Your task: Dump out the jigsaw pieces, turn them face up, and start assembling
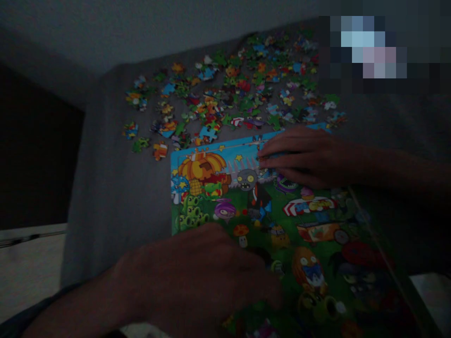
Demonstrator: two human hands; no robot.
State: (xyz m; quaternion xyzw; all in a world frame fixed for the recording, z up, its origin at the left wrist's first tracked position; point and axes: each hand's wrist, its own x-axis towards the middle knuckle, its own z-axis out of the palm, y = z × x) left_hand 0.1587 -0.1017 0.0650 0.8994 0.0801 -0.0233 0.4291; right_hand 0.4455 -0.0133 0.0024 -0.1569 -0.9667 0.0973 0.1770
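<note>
Puzzle: a jigsaw picture [211, 171] of cartoon plants and a grey-faced zombie is lying on the grey cloth [105, 188], running from the right fingers down past the left fingers, its lower right fading into shadow.

Right hand: the right hand [303, 157] is reaching over the picture's top edge from the right, palm down, with the right fingers [278, 150] slightly spread and gently curled.

Right grip: these fingers are touching the blue strip of the picture. Something small may be sitting under the fingertips, but the dim light is hiding it, so I cannot tell whether they are holding a piece.

Left hand: the left hand [197, 277] is lying across the picture's lower left, close to the camera and mostly in silhouette.

Left grip: the left fingers [246, 265] are curling down onto the picture near a cartoon mushroom. Their hold is too dark to read, so I cannot tell whether they are gripping anything.

Loose pieces: a wide scatter of jigsaw pieces [225, 89] is lying on the cloth beyond the right fingertips, spreading well past the picture's top edge. A blue piece [207, 134] is sitting just above that edge, and an orange piece [160, 151] is lying apart, beyond the left fingers and to their left.

Rest: a pixelated patch [366, 47] is covering the top right corner.
</note>
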